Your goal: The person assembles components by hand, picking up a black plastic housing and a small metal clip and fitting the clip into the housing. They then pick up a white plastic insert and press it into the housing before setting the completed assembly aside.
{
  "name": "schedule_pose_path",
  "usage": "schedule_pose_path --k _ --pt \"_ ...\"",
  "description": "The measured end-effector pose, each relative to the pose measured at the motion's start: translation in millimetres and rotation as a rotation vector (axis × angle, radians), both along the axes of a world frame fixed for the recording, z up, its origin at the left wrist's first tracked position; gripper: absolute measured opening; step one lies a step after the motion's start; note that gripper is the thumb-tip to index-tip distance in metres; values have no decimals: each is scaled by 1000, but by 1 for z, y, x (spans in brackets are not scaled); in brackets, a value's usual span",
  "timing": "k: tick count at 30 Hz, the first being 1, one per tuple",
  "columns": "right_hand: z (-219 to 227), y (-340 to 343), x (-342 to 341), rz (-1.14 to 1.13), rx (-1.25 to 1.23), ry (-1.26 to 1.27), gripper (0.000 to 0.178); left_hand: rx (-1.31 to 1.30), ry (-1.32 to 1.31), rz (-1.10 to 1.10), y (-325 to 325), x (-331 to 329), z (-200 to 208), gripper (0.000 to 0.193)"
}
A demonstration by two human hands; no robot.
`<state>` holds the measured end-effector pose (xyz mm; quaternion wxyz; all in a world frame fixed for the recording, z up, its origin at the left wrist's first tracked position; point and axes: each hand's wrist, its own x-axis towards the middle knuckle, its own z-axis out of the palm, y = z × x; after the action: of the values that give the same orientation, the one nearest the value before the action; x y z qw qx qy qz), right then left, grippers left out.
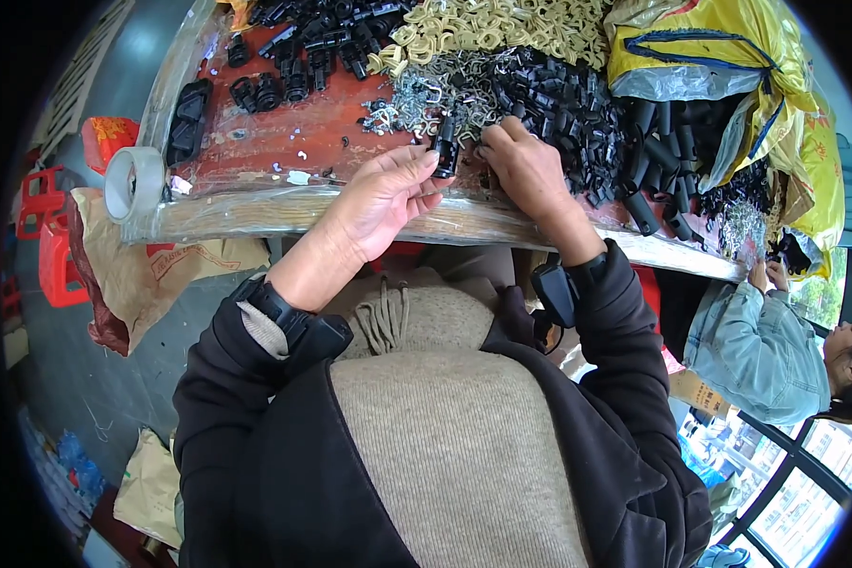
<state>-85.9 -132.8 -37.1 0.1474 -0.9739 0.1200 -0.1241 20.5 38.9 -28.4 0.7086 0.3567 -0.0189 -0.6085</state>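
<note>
Between the thumb and fingers of my left hand (388, 194) is a black cylindrical plastic part (446, 147), upright over the table's near edge. My right hand (530, 170) is just to its right, with fingers curled and bent down at the edge of a pile of small black plastic pieces (577, 114). Its fingertips are partly hidden, so what they pinch does not show. Beyond both hands lies a heap of silvery metal clips (412, 99). Several similar black cylindrical parts (293, 80) lie on the red tabletop (265, 142) at the far left.
Cream-coloured plastic rings (502, 28) are heaped at the back. A yellow bag (701, 47) and black tubes (667, 151) lie to the right. A tape roll (134, 185) sits at the left corner, near a red stool (62, 260). At the right, another person's hands (767, 275) work at the table.
</note>
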Motion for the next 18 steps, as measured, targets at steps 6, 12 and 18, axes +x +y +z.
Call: schedule_pose_path --k 6,12,18 --pt "-4 -2 0 -26 -17 -1 10 -17 -14 9 1 2 -1 18" --pt "2 -6 -2 -150 539 -134 8 -19 -19 -8 -2 1 1 19" --pt "16 19 -2 -113 542 -167 9 -101 -27 -24 -10 -2 -3 19"
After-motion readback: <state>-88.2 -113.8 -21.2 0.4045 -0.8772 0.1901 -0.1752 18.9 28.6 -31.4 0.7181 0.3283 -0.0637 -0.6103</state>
